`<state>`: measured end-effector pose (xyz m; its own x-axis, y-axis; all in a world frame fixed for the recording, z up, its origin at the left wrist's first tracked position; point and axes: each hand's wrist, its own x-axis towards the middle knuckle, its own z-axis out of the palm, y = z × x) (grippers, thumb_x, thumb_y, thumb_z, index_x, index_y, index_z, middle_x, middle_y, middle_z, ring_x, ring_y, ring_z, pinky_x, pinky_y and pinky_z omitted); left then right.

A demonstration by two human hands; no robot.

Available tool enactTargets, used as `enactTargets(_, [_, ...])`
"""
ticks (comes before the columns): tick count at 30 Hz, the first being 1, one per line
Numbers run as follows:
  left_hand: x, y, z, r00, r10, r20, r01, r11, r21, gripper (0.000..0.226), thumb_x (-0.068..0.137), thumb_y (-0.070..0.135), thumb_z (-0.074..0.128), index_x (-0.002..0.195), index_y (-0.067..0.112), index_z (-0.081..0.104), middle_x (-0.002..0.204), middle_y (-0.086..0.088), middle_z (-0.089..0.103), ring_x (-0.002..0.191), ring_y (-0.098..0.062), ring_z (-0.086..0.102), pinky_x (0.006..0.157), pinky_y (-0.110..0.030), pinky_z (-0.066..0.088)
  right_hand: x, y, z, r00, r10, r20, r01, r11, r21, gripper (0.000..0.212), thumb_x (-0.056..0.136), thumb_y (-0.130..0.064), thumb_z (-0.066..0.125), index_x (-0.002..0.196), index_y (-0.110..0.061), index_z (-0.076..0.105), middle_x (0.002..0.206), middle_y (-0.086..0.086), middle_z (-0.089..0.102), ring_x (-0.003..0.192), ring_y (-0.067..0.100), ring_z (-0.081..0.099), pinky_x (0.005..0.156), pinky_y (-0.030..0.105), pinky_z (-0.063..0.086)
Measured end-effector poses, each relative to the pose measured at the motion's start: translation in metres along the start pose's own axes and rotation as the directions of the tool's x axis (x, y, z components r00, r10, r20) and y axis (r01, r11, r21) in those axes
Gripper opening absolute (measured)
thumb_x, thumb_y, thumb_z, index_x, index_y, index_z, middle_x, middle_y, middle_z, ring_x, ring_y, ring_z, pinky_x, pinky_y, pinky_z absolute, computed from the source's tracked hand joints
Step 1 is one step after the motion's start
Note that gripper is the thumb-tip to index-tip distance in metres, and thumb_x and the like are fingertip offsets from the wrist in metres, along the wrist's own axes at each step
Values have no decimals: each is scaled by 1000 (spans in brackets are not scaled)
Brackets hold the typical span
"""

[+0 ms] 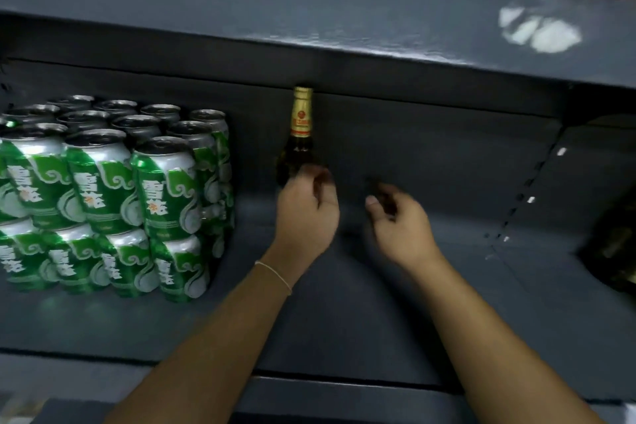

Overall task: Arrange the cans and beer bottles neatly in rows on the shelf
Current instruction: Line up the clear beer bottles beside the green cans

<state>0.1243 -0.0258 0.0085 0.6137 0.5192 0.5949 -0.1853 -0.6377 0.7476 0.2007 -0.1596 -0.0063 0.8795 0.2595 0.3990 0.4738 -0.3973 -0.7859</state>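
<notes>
Bare forearms without sleeves; a thin pale string bracelet [275, 275] circles the left wrist.

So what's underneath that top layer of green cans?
A second layer of green cans sits under the top cans, standing on the shelf. Cans further back are covered.

Probably a shop: dark grey metal shelving [413, 155] with slotted uprights, stacked green beer cans [113, 189], one bottle [301, 134].

Dim, shadowy shelf [395, 286]; a white glare patch [540, 32] upper right; both hands smear with motion blur, and the frame's edges bend and soften.
</notes>
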Motion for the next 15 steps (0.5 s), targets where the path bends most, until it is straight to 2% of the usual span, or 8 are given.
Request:
enactTargets(4, [-6, 42, 42, 996, 33, 80, -32, 999, -24, 34, 86, 26, 46, 106, 6, 66, 100, -15, 68, 94, -30, 61, 81, -23, 39, -7, 12, -60, 993, -32, -110, 28, 999, -41, 35, 98, -17, 56, 130, -3, 58, 112, -1, 62, 101, 6, 57, 78, 0, 37])
enactTargets(8, [-19, 85, 93, 976, 46, 212, -33, 997, -66, 46, 85, 32, 41, 116, 8, 65, 114, -16, 67, 106, -33, 59, 88, -28, 39, -18, 30, -134, 972, -27, -232, 16, 999, -50, 29, 98, -14, 56, 125, -4, 61, 105, -2, 62, 98, 9, 59, 80, 1, 38])
enactTargets(11, [-31, 119, 134, 943, 62, 327, -27, 993, -111, 30, 98, 20, 47, 121, 8, 62, 121, -14, 65, 113, -31, 57, 89, -23, 35, -30, 48, -195, 942, -30, -335, 4, 997, -77, 29, 97, -17, 56, 124, -8, 62, 105, -6, 62, 99, 8, 60, 88, 11, 42])
enactTargets(15, [-57, 157, 189, 901, 129, 414, -53, 980, -190, 30, 100, 17, 43, 124, 9, 61, 123, -10, 63, 116, -25, 55, 88, -16, 33, -49, 75, -268, 873, -55, -485, -3, 993, -117, 27, 96, -20, 59, 122, -10, 62, 101, -5, 65, 91, 6, 62, 85, 21, 49])
